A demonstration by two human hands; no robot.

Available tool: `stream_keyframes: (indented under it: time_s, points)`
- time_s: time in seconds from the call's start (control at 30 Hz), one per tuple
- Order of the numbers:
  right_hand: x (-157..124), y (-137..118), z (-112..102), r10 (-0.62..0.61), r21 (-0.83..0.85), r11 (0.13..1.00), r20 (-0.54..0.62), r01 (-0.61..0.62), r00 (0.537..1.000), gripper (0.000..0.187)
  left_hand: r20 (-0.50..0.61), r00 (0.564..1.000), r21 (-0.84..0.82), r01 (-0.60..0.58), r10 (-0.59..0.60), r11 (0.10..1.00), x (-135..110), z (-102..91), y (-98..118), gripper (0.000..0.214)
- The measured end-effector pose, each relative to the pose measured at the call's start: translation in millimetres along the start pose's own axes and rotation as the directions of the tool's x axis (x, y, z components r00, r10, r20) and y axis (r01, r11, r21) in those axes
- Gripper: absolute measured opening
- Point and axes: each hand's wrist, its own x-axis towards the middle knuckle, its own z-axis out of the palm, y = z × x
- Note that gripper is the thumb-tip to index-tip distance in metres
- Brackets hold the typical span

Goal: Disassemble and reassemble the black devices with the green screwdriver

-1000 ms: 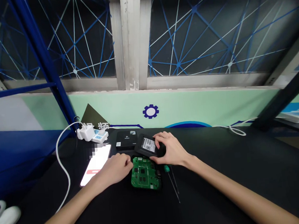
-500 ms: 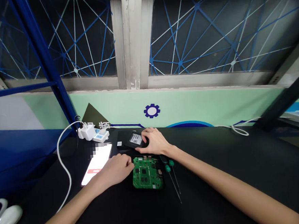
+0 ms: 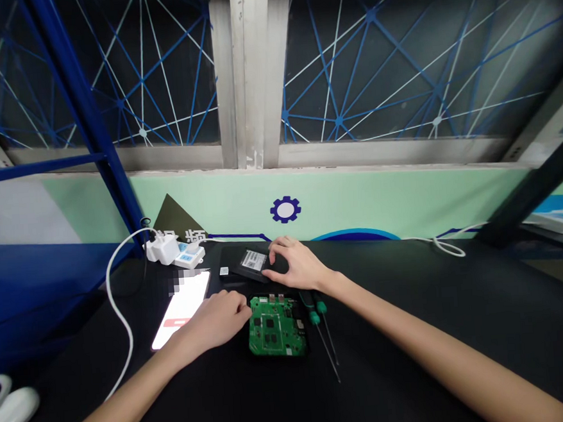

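Observation:
My right hand [image 3: 301, 265] is at the right end of a flat black plastic piece with a white label [image 3: 253, 260]. Its thumb and forefinger are apart at the edge of that piece, and I see nothing clamped between them. Curled up at the upper left corner of a green circuit board [image 3: 276, 327] is my left hand [image 3: 225, 316]; its fingertips are turned under, so anything inside stays hidden. The board lies face up in a dark tray-like housing. Two screwdrivers with green and black handles [image 3: 314, 316] lie to the right of the board, partly under my right wrist.
A phone with a bright screen [image 3: 185, 308] lies left of my left hand. Behind it stands a white power strip with plugs [image 3: 188, 255] and a white cable [image 3: 119, 306]. Another white cable [image 3: 445, 246] lies along the wall. A white rounded object [image 3: 11, 413] is at lower left.
My right hand has shifted slightly to the right, and its thumb has drawn back from the labelled black piece. That piece sits slightly further left. My left hand has stayed put.

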Motion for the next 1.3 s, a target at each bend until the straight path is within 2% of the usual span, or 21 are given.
stream_keyframes:
  time_s: [0.07,0.13,0.23,0.43,0.6,0.97,1.17,1.3]
  points:
    - [-5,-3,-12,0.018,-0.011,1.0,0.025,-0.017,1.0,0.015,0.006,1.0,-0.005,0.005,-0.005,1.0,0,-0.2,0,0.034]
    - [-11,-8,-24,0.02,0.01,1.0,0.159,-0.022,0.987,0.01,0.002,1.0,-0.008,0.004,-0.004,1.0,1,0.3,0,0.033]
    - [-18,-20,-40,0.033,0.017,0.999,0.377,-0.042,0.926,0.006,-0.005,1.0,-0.005,-0.002,0.002,1.0,2,1.1,-1,0.033]
    - [-23,-42,-48,0.097,-0.13,0.991,0.529,-0.032,0.843,0.011,0.0,1.0,-0.005,0.004,-0.004,1.0,0,-1.4,1,0.034]
    - [-17,-52,-45,0.131,-0.209,0.978,0.577,-0.01,0.806,0.007,0.01,1.0,-0.013,0.001,-0.001,1.0,-1,-3.7,3,0.033]
    - [-16,-60,-43,0.086,-0.228,0.972,0.588,0.063,0.804,0.007,0.027,1.0,-0.036,0.011,-0.01,0.999,-1,-5.5,2,0.031]
    - [-20,-53,-45,0.035,-0.181,0.98,0.575,0.085,0.817,0.002,0.047,0.999,-0.045,-0.011,0.013,0.999,-2,-12.5,2,0.027]
    - [-26,-44,-44,-0.003,-0.126,0.989,0.528,0.082,0.849,0.006,0.045,0.999,-0.056,-0.028,0.031,0.998,0,-14.2,-1,0.027]
